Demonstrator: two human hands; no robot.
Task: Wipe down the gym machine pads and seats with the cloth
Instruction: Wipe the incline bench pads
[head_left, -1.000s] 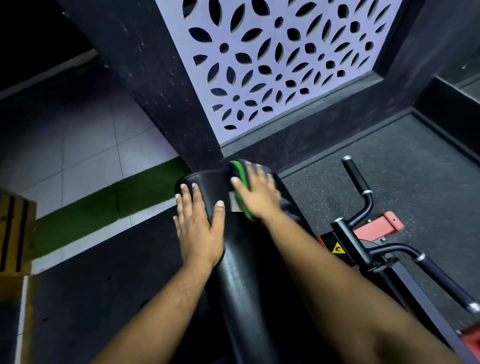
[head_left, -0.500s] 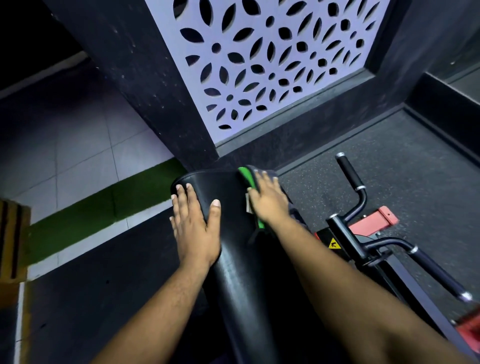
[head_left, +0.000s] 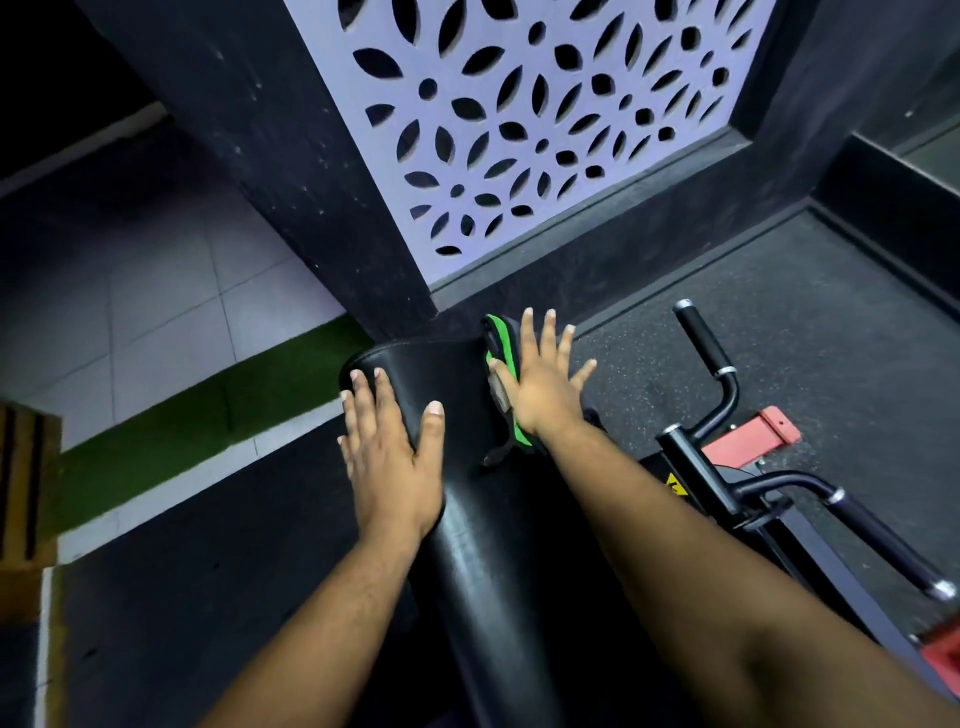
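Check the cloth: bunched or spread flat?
Spread flat: the cloth lies under the open right hand, pressed against the pad.

Left hand (head_left: 387, 457) lies flat on the pad (head_left: 457, 519), left side; right hand (head_left: 543, 382) presses the cloth (head_left: 506, 364) on its right edge; handlebars (head_left: 727, 441) stand right of pad; lattice panel (head_left: 535, 119) behind.

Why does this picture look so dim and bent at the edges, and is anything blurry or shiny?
Head view: lighting is dim, with a purplish cast on the cutout wall panel; the wide lens bends the wall lines and stretches the forearms. The black pad shows a soft sheen near the left hand. The right hand on the green-edged cloth looks reasonably sharp; the far-left edge smears.
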